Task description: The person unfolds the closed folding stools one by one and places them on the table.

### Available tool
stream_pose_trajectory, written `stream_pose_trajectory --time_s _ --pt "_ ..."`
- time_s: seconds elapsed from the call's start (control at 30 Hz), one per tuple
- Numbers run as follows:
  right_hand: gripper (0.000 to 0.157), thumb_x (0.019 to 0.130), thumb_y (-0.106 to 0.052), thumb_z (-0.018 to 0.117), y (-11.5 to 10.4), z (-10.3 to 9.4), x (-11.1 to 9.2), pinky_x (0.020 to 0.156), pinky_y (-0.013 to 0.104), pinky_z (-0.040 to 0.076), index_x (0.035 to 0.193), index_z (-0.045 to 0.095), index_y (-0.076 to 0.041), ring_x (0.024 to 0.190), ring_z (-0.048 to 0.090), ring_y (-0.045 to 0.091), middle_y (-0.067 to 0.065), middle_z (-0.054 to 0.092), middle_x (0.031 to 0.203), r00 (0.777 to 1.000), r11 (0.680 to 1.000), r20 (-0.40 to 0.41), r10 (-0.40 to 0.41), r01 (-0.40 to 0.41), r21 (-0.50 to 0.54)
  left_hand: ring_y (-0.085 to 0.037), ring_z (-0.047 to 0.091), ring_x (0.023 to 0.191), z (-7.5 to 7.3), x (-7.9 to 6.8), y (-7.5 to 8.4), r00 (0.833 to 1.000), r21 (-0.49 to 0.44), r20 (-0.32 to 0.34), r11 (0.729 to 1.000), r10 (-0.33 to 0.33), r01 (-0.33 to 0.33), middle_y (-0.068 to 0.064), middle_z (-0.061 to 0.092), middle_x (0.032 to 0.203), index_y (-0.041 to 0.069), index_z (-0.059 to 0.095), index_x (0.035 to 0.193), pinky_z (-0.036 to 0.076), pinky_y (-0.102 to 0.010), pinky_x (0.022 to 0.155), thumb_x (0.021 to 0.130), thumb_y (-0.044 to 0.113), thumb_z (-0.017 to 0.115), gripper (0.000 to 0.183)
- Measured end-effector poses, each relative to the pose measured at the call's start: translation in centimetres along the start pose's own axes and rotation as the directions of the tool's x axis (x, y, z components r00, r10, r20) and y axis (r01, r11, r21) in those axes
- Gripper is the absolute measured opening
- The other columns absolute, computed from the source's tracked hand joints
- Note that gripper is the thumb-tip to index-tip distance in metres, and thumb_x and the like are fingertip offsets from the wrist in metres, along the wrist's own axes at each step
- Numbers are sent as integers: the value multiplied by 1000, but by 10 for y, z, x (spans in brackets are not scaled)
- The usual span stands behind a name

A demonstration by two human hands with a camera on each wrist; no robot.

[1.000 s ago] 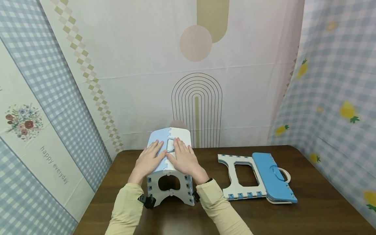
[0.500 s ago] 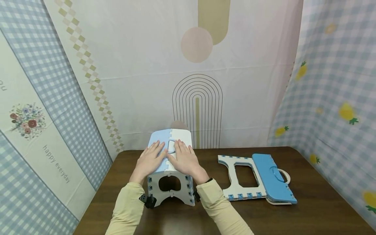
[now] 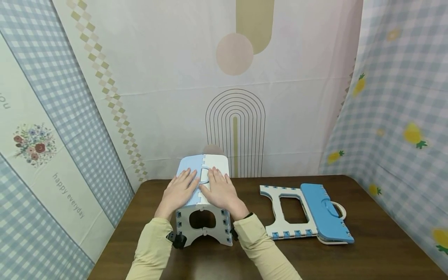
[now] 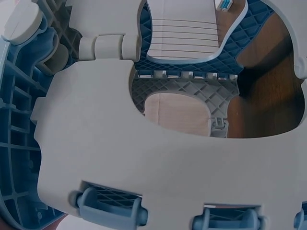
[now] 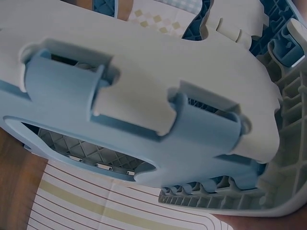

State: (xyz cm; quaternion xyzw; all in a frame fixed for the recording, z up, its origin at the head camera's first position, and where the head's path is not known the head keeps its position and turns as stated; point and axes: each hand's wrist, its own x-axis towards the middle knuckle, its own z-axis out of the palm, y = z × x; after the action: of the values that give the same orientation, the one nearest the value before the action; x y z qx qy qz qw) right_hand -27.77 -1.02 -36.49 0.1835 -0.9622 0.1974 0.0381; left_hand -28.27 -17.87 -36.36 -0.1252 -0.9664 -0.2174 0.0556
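A folding step stool [image 3: 191, 161] stands unfolded on the table, its top half light blue and half white, with a small carry handle [image 3: 204, 175] at the middle seam. My left hand [image 3: 177, 190] lies flat on the blue half, fingers straight. On the white half rests my right hand [image 3: 221, 190], also flat; the thumbs come close together near the seam. In the left wrist view the stool's white end panel [image 4: 120, 153] fills much of the picture. The right wrist view shows blue hinge parts [image 5: 206, 122] and a white panel. Neither wrist view shows the fingers.
To the right, a second folding stool [image 3: 327, 212], blue and white with a white handle, lies folded flat on the brown wooden table [image 3: 241, 249]. A patterned cloth [image 3: 168, 116] hangs behind the table, with checked cloth at both sides.
The stool's top looks slightly flatter along its middle seam than a second ago. Both hands keep their places on it. The head view has tilted a little.
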Motion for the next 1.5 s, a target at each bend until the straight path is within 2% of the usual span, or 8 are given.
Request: stream_pose_trajectory --time_s 0.23,0.6,0.9,1.13,1.33,1.5 --pt "73 102 -53 25 -1 0 0 123 46 12 154 19 -2 152 15 26 14 16 162 1000 1000 1 5 -5 -9 -32 18 150 0 -1 0 1000 21 5 1000 13 -13 -13 23 161 13 33 152 10 -52 122 103 42 35 57" --pt "71 102 -52 25 -1 0 -2 123 47 12 154 21 -3 151 16 28 14 18 162 1000 1000 -13 7 -7 1 -33 18 150 -1 0 1 1000 35 17 999 12 -12 -15 22 161 12 32 152 11 -53 122 103 43 35 58" --pt "70 102 -54 25 -3 2 -3 120 58 11 154 23 -8 151 14 33 11 21 162 999 999 -29 42 -42 2 -34 17 150 -1 -1 2 1000 42 28 999 8 -9 -14 21 161 15 32 152 11 -54 122 103 43 36 57" --pt "67 103 -53 25 -5 0 -2 120 59 10 154 24 -10 151 13 35 14 21 162 999 999 -42 34 -34 2 -33 17 150 -4 0 1 1000 45 16 999 9 -10 -13 21 161 18 32 152 10 -53 122 103 45 35 57" --pt "57 102 -46 33 -3 4 -7 120 58 13 150 38 -14 149 22 37 16 29 158 994 999 -110 11 -6 38 -33 18 150 -3 -2 2 1000 39 14 999 0 0 -12 22 161 18 33 152 10 -53 122 102 45 36 57" --pt "45 101 -35 40 0 9 -13 119 55 22 139 54 -14 142 37 35 14 45 150 967 996 -255 -14 35 78 -33 20 150 -2 -3 3 1000 34 1 999 -6 6 -12 24 161 19 35 151 12 -52 122 102 46 38 57"
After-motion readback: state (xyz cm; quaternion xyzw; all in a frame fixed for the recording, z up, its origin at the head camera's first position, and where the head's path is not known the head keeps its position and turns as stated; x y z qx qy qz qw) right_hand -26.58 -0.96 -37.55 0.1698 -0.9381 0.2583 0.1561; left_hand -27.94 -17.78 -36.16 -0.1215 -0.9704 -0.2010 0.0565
